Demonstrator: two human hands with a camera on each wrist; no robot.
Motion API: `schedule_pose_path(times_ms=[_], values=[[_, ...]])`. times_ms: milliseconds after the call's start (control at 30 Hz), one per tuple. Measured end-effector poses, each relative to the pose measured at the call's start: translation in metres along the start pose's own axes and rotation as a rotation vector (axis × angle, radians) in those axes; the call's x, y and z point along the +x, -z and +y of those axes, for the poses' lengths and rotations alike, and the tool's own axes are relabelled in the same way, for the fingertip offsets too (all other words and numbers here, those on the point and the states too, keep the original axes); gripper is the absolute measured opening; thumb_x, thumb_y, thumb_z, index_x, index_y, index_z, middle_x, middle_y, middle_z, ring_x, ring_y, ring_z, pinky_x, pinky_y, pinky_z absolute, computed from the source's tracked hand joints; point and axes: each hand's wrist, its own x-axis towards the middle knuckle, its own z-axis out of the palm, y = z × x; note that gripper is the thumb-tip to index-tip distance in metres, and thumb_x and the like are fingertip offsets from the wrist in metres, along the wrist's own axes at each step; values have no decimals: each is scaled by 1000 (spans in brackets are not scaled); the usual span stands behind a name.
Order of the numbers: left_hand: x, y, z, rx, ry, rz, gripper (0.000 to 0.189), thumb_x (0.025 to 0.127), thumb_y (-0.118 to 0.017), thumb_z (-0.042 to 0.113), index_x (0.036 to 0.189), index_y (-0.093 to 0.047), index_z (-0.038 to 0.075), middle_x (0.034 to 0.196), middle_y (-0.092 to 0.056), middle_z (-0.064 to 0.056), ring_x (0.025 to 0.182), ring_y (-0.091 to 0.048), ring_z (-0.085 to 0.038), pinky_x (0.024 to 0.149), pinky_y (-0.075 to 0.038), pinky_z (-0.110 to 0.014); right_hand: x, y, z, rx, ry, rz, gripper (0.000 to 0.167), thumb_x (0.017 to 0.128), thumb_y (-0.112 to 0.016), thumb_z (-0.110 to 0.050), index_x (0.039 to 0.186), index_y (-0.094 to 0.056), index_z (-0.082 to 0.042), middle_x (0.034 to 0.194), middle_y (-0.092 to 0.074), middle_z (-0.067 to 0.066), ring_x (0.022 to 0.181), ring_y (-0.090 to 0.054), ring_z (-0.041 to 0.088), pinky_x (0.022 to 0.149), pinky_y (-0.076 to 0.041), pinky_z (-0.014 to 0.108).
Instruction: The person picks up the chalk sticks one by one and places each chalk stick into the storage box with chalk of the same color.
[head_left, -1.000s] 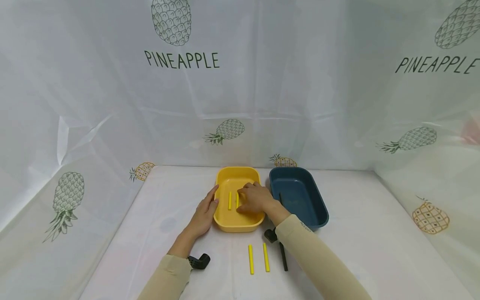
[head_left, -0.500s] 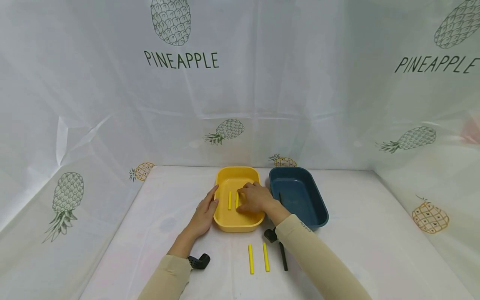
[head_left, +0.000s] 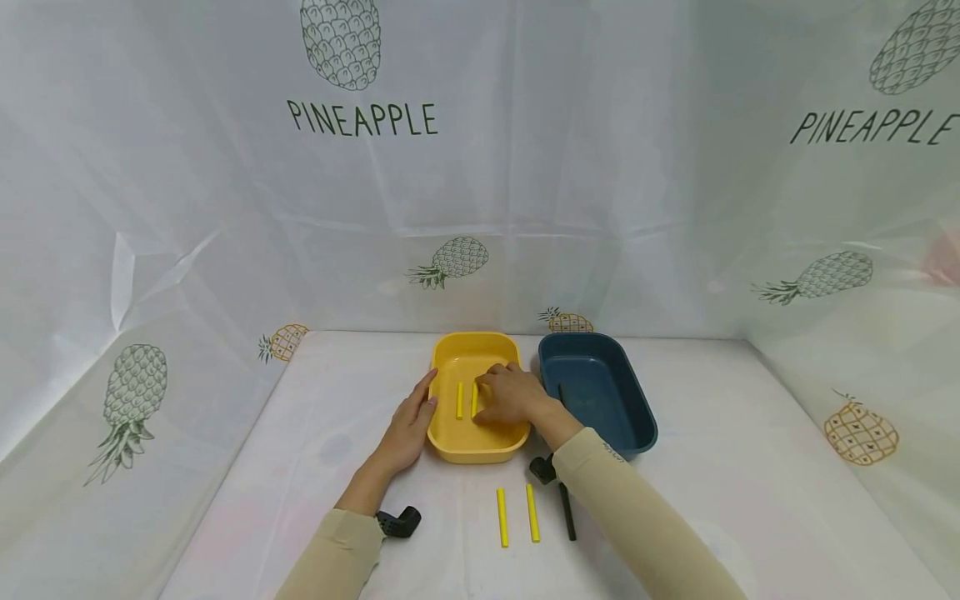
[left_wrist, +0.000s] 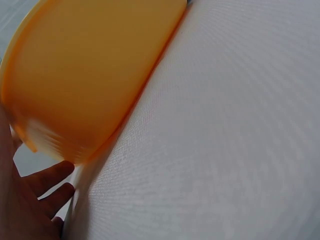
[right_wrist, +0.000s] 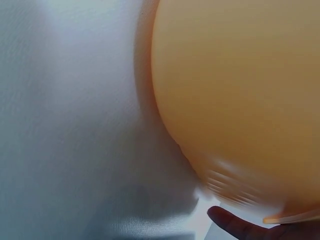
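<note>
In the head view, my left hand (head_left: pixel 405 429) lies along the left outer side of the yellow tray (head_left: pixel 472 446), fingers fairly straight. Its fingers stand spread by the tray wall (left_wrist: pixel 95 75) in the left wrist view. My right hand (head_left: pixel 513 396) reaches over the tray's right rim. Its index finger and thumb bracket the two ends of a yellow stick (head_left: pixel 474 402) inside the tray. A second yellow stick (head_left: pixel 460 402) lies parallel, just left of it. The right wrist view mostly shows the tray's outer wall (right_wrist: pixel 240 100), with one finger at the bottom; the stick is hidden there.
A dark blue tray (head_left: pixel 600 400) stands to the right, a dark stick (head_left: pixel 561 396) at its left side, partly behind the right wrist. Two yellow sticks (head_left: pixel 502 518) and a black stick (head_left: pixel 567 512) lie in front on the white tablecloth (head_left: pixel 315 433).
</note>
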Motion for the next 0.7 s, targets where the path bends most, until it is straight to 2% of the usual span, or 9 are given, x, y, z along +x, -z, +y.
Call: schedule_pose_path(times_ms=[300, 500, 700], values=[[1, 0, -3, -10, 15, 3, 52, 111, -32, 52, 161, -19, 52, 170, -31, -1, 154, -33, -34, 124, -26, -66, 1, 0, 2, 42, 0, 4, 77, 82, -81, -57, 148, -59, -25, 155, -52, 5, 145, -42, 35, 118, -39, 60], [1, 0, -4, -17, -6, 7, 53, 111, -33, 52, 162, -20, 49, 170, -32, -4, 153, -34, -37, 123, -27, -67, 0, -1, 4, 80, 11, 43, 76, 81, -83, -57, 145, -61, -22, 151, -54, 6, 138, -46, 31, 116, -41, 58], [0, -1, -3, -19, 16, 3, 51, 110, -32, 55, 160, -19, 55, 170, -32, 0, 154, -33, -34, 124, -26, -65, -3, -1, 5, 106, 22, 78, 73, 81, -83, -56, 141, -64, -21, 149, -55, 6, 136, -47, 30, 115, -41, 56]])
